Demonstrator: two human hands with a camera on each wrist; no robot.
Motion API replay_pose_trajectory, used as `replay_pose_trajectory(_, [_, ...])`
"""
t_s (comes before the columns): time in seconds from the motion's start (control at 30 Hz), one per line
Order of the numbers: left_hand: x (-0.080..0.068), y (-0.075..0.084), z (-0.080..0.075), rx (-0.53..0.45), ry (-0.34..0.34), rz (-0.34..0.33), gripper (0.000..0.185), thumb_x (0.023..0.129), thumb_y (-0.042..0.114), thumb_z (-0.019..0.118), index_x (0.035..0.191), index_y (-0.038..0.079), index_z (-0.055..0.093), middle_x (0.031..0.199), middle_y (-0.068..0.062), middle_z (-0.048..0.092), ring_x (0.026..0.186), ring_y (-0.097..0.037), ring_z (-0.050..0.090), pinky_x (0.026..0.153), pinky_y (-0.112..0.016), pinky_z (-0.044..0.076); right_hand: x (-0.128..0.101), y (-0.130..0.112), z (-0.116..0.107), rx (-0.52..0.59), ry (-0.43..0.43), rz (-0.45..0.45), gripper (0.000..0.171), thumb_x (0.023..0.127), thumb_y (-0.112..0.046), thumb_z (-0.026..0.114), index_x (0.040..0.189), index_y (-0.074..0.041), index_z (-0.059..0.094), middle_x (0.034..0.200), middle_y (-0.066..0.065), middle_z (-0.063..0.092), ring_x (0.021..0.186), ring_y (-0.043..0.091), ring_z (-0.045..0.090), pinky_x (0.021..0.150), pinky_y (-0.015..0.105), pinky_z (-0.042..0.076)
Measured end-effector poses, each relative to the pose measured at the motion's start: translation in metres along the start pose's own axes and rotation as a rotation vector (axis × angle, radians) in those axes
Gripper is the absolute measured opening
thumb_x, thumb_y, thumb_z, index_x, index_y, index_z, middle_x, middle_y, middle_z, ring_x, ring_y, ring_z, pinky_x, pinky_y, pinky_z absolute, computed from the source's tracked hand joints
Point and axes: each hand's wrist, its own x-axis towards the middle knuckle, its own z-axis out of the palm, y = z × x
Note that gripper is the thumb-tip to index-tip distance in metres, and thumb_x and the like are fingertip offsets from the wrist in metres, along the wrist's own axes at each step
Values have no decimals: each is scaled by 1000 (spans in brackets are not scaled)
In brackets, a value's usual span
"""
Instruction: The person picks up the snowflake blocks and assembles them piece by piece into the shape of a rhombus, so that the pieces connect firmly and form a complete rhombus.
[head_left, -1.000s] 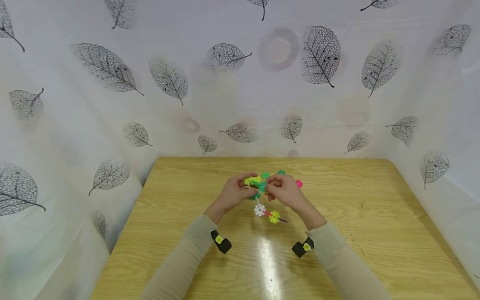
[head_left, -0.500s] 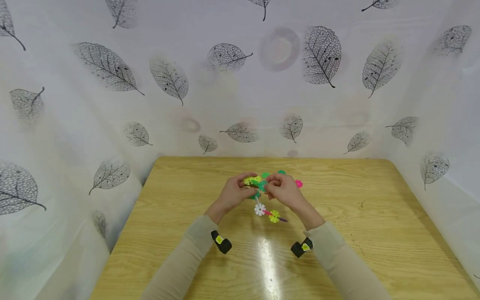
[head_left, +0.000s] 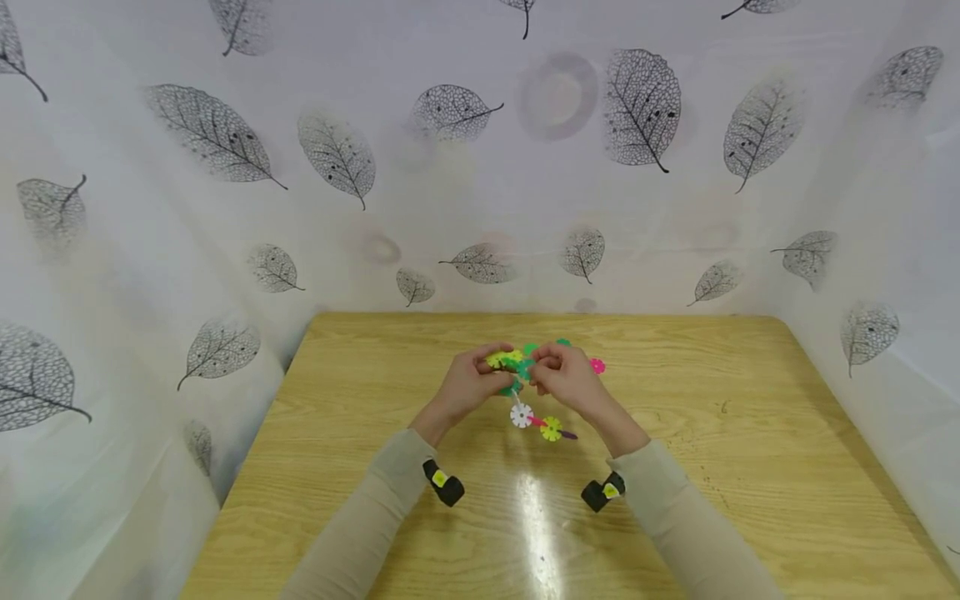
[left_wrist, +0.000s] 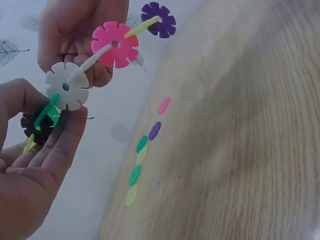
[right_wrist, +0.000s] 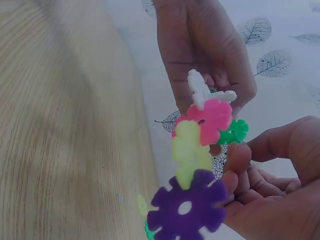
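Hands (head_left: 467, 385) (head_left: 573, 383) pinching disc chain (left_wrist: 76, 95) | notched, flower-shaped, interlocked | white, pink, yellow, purple, green

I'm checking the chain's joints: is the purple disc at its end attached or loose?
Attached: the left wrist view shows the purple disc slotted together with the yellow disc.

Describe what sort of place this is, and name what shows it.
Probably an indoor, screened-off tabletop workspace, perhaps set up for recording handwork: a wood-grain table stands against pale, leaf-printed sheeting, and small black devices sit at both wrists.
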Motion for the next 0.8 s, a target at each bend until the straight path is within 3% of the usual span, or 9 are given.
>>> replay_pose_trajectory(0.1, [0,1,1,27,8,12,48,93,-1,70,140,4,64,106,-21,78,85,-14,77,89,-47,67,1,0,-1,24,4,26,25,100,-5,58,120,8,64,84,14,72,71,18,66,66,26,59])
replay_pose_trajectory(0.23, [-1,0,4,43,-1,17,48,92,-2,68,139,4,63,104,-22,78,85,-15,78,94,-60,63,1,1,-1,-27,26,20,24,100,-7,59,118,6,66,89,20,73,70,15,64,62,26,55])
replay_pose_trajectory(0.37, [0,-2,6,52,2,9,50,92,-2,68,141,4,61,107,-24,78,86,-17,78,92,-55,65,2,1,-2,-32,25,7,23,104,-9,60,118,9,64,95,27,73,71,12,65,64,27,58])
replay_pose_trajectory(0.47, [1,-2,6,48,11,11,52,93,-2,68,144,2,60,113,-26,76,90,-18,79,87,-42,67,2,1,-2,29,16,23,23,106,-7,60,119,12,63,97,29,73,72,11,68,70,30,62])
replay_pose_trajectory(0.63, [2,-1,5,19,13,30,50,95,-2,68,144,-1,59,114,-27,76,93,-20,79,81,-30,67,2,2,0,95,12,31,24,106,-8,61,120,12,61,85,16,73,72,11,67,68,25,60])
replay_pose_trajectory(0.8, [2,-1,3,11,13,28,48,95,-1,70,142,1,62,108,-24,78,87,-13,77,85,-41,68,3,4,1,72,4,-2,25,107,-10,62,121,11,60,77,3,69,71,11,66,67,23,58])
